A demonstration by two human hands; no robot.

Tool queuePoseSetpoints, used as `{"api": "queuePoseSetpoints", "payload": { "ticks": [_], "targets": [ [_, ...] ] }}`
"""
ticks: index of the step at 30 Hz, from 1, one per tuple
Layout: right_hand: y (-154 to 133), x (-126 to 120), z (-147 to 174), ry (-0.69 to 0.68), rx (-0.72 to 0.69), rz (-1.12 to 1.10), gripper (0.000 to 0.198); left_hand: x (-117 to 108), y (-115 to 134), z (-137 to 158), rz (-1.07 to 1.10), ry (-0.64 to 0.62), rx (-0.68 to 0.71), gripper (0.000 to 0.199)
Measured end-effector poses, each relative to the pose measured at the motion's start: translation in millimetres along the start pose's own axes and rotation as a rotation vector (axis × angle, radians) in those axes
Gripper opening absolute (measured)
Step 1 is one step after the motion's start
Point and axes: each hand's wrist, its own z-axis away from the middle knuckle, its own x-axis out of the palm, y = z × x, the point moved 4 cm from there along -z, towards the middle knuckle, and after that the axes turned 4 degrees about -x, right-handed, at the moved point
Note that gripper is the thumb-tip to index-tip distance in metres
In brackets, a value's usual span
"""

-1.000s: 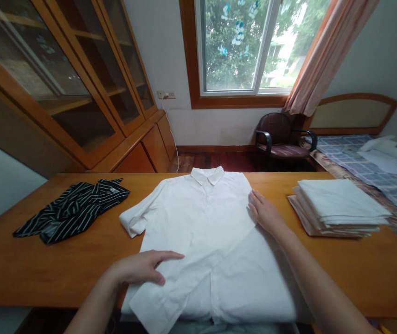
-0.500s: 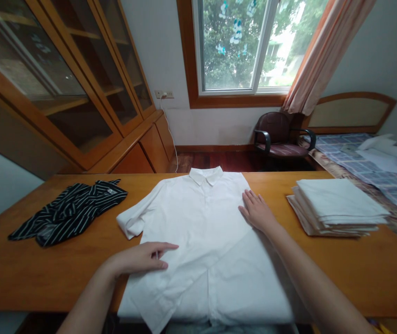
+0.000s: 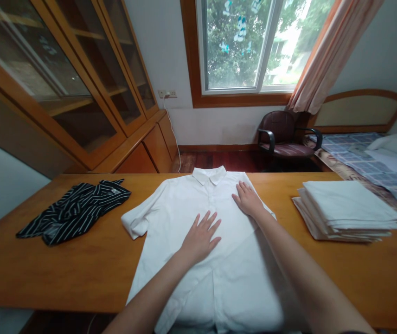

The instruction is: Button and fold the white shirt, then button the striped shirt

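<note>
A white collared shirt (image 3: 181, 208) lies spread on the wooden table (image 3: 90, 278), its collar at the far edge and its hem hanging over the near edge. Its left sleeve sticks out to the side; the right one is partly hidden behind my arm. My left hand (image 3: 201, 237) rests on the middle of the shirt with fingers spread. Flat on the upper right chest, below the shoulder, lies my right hand (image 3: 247, 199), fingers extended. Neither hand grips the cloth. Some creases run across the lower front.
A crumpled black striped garment (image 3: 76, 208) lies at the table's left. On the right sits a stack of folded white cloths (image 3: 348, 208). Beyond the table stand a glass-door cabinet (image 3: 122, 130), a dark red armchair (image 3: 282, 134) and a bed (image 3: 358, 153).
My left hand has moved from the shirt's left side up and right to its middle, its fingers spreading. My right hand has shifted slightly inward and up. The view has tilted slightly.
</note>
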Motion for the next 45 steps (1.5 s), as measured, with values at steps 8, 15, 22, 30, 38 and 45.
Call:
{"api": "queuePoseSetpoints", "payload": {
  "ticks": [8, 15, 22, 30, 38, 45],
  "targets": [
    [27, -4, -15, 0.039, -0.027, -0.011, 0.067, -3, -23, 22, -0.018, -0.006, 0.090, 0.058],
    [47, -13, -12, 0.166, -0.100, -0.094, 0.045, -11, -46, 35, -0.034, -0.044, 0.073, 0.056],
    [54, -20, -2, 0.194, -0.141, 0.042, 0.038, -8, -72, 25, -0.035, -0.030, 0.013, 0.055],
    [-29, -20, 39, 0.132, -0.129, -0.029, 0.053, -6, -88, 4, -0.010, -0.023, -0.017, 0.055],
    [-52, -10, 65, 0.032, -0.068, 0.010, 0.062, -15, -75, -17, 0.008, -0.064, -0.124, 0.053],
    [-52, -11, 65, 0.021, -0.087, 0.017, 0.063, -5, 2, -14, -0.002, 0.042, 0.073, 0.053]
  ]
}}
